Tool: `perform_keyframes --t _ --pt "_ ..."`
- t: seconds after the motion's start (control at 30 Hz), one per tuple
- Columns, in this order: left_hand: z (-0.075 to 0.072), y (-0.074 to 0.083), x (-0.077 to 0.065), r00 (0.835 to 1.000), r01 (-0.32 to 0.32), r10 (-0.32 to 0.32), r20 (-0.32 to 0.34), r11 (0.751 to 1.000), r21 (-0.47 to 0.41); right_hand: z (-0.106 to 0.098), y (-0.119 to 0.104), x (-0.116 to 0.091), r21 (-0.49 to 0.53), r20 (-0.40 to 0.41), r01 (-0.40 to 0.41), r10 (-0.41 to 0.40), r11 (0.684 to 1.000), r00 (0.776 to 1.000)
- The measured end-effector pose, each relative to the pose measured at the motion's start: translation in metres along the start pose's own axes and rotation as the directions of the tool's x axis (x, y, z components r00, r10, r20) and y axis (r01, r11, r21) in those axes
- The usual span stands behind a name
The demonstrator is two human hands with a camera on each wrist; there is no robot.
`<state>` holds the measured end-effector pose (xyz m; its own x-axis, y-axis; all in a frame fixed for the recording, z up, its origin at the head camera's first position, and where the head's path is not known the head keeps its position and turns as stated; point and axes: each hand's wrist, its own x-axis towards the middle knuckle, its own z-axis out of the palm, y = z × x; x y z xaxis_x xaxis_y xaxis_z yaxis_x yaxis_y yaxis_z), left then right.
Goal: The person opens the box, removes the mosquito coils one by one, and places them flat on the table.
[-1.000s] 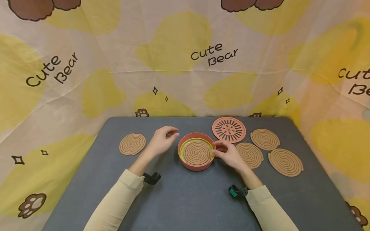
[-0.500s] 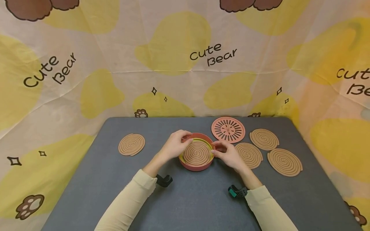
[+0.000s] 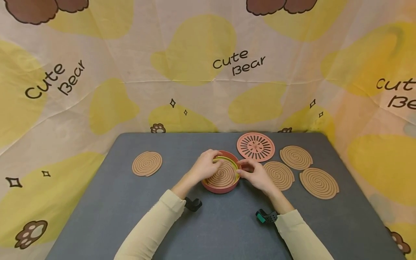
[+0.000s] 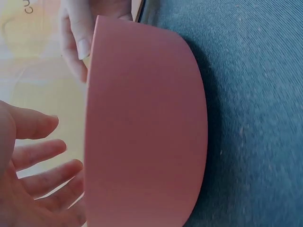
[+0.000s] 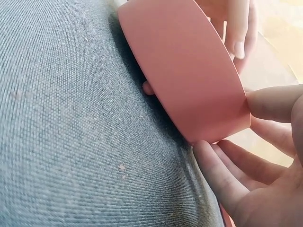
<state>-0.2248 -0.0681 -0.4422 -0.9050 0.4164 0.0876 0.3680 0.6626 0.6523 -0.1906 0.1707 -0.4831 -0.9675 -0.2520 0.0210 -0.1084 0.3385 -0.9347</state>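
A round red mosquito coil box [image 3: 219, 190] stands on the grey table, with a yellow ring [image 3: 230, 159] inside its rim. On that ring lies a brown mosquito coil [image 3: 221, 175], partly covered by my left hand [image 3: 204, 167]. The left fingers are spread and loosely bent over the box's left side; whether they touch the coil or ring cannot be told. With thumb at the rim and fingers along the outer wall, my right hand [image 3: 257, 177] pinches the box's right side. Both wrist views show the box wall [image 4: 147, 123] closely.
Behind the box, to the right, lies a pink slotted lid [image 3: 256, 147]. Three more coils rest at the right, including a coil [image 3: 319, 183] farthest right. Another coil [image 3: 147, 163] lies alone at the left. A patterned cloth [image 3: 182, 54] hangs behind the table.
My left hand has moved right, from beside the box to over its left part. The right hand keeps its place at the rim. The box and coils stay put.
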Motion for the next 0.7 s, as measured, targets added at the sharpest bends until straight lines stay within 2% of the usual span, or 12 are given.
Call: perform_keyframes --t 0.27,0.5,0.7 --pt "0.013 -0.003 0.006 1.0 0.013 -0.013 0.014 1.0 0.025 0.001 0.0 0.0 -0.009 0.005 0.007 -0.006 1.0 1.0" --pt "0.021 -0.007 0.007 1.0 -0.001 0.0 0.007 0.99 0.139 0.001 0.0 0.0 -0.015 0.0 0.01 -0.01 1.0 1.0" --pt "0.023 -0.007 0.007 1.0 0.027 -0.029 0.011 0.987 0.158 0.0 0.0 0.0 -0.006 0.003 0.015 -0.015 1.0 1.0"
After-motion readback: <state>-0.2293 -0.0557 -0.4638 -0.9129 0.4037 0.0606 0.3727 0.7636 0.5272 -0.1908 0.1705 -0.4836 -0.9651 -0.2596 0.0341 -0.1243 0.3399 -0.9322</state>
